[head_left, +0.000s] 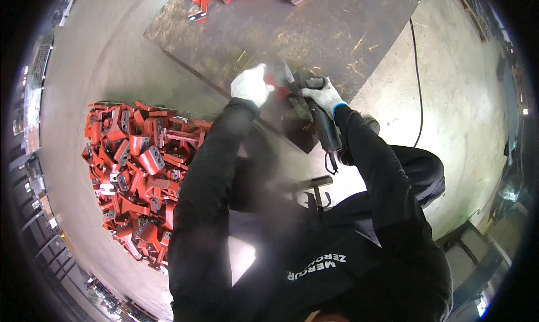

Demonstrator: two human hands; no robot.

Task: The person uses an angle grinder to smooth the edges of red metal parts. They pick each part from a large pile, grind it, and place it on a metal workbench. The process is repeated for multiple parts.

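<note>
Head view: I see the white-gloved left hand [250,86] gripping a small red metal part [274,84] over the near edge of the dark, worn tabletop [320,32]. White-gloved right hand [327,97] is closed around a black handheld power grinder [321,124]. Step, I judge: grinding the part. Next move calls for steady pressure; disc contact is too blurred to confirm.

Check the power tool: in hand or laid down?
In hand: the gloved right hand grips the dark power tool, its head beside the red part at the left hand. Whether it's running, cannot tell.
</note>
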